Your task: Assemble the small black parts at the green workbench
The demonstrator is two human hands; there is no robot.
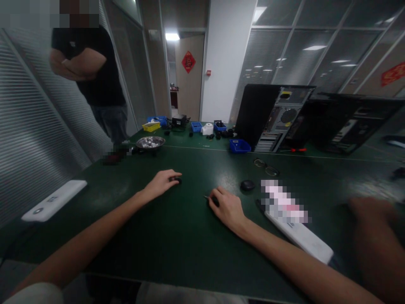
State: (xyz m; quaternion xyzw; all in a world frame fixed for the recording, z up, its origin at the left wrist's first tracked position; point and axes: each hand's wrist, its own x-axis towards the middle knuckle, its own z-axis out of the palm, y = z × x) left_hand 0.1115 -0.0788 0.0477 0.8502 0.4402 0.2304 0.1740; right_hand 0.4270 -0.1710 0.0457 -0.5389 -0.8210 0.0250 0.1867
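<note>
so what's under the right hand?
Part of a small dark object shows between thumb and fingers of the right hand, with a thin pale tip poking out at the left. The hand covers the rest, so its full shape can't be told.

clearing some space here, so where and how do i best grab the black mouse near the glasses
Probably by its opposite sides, fingers coming down from above: the black mouse lies flat, its low rounded top offering no handle. Approaching from the near left side, by the right hand, should keep clear of the eyeglasses lying beyond it.
</note>
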